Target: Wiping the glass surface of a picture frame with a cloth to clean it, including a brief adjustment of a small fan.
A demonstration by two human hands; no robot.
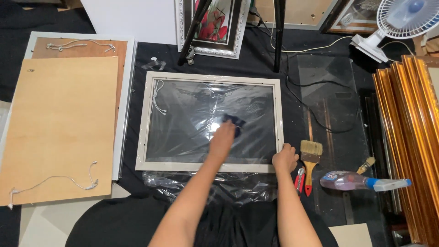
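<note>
A pale beige picture frame [142, 123] lies flat on a black cloth, and its glass pane [192, 123] reflects light. My left hand [222, 139] presses a dark blue cloth [234, 122] onto the middle of the glass. Resting on the frame's lower right corner is my right hand [284, 158], fingers curled over the edge, holding nothing else. A white cord [157, 98] lies on the glass near the left side. Crumpled clear plastic film [206, 185] sticks out from under the frame's near edge.
Right of the frame lie a wide paintbrush [311, 155], a red utility knife [299, 179], a small brush [366, 164] and a spray bottle [361, 181] on a loose glass sheet [329, 91]. Backing boards [64, 128] lie left, gold frames [411, 137] right, tripod legs [278, 36], a fan [402, 18] and a flower picture [215, 27] behind.
</note>
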